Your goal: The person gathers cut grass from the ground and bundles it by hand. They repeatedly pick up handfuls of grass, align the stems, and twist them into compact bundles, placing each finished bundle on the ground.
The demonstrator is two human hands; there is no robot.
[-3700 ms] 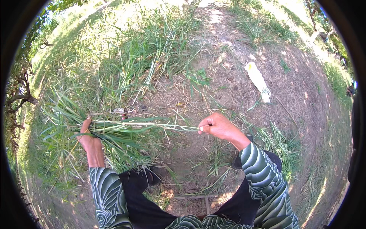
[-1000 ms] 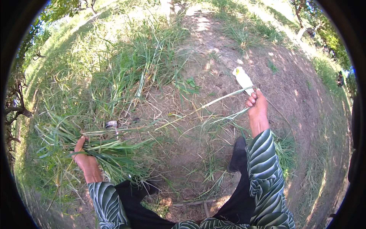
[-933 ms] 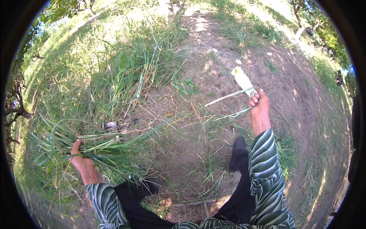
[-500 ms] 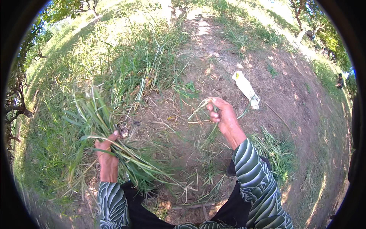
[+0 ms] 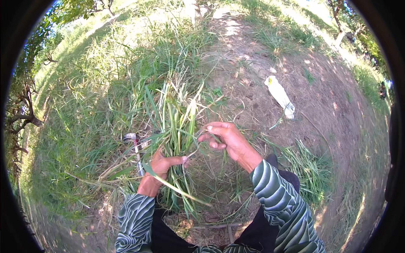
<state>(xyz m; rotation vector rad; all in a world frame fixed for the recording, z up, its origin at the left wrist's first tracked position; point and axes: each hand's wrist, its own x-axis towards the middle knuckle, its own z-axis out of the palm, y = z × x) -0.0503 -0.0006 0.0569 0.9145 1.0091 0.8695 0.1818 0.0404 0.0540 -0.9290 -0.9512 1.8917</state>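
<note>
My left hand (image 5: 159,168) grips a bundle of cut green grass (image 5: 177,120) near its lower end, blades pointing up and away from me. My right hand (image 5: 225,139) is beside the bundle on its right, fingers pinching a long grass strand (image 5: 195,148) that curves around the bundle toward my left thumb. Both forearms are in striped green sleeves.
A sickle-like tool with a metal end (image 5: 134,148) lies in the grass left of my left hand. A white bag or sack (image 5: 279,96) lies on bare dirt at upper right. A pile of cut grass (image 5: 310,168) is to my right. Tall grass (image 5: 105,84) is to the left.
My left hand has lifted the bundle from lying flat at the left to upright in front of me. My right hand came in from far right with the strand.
</note>
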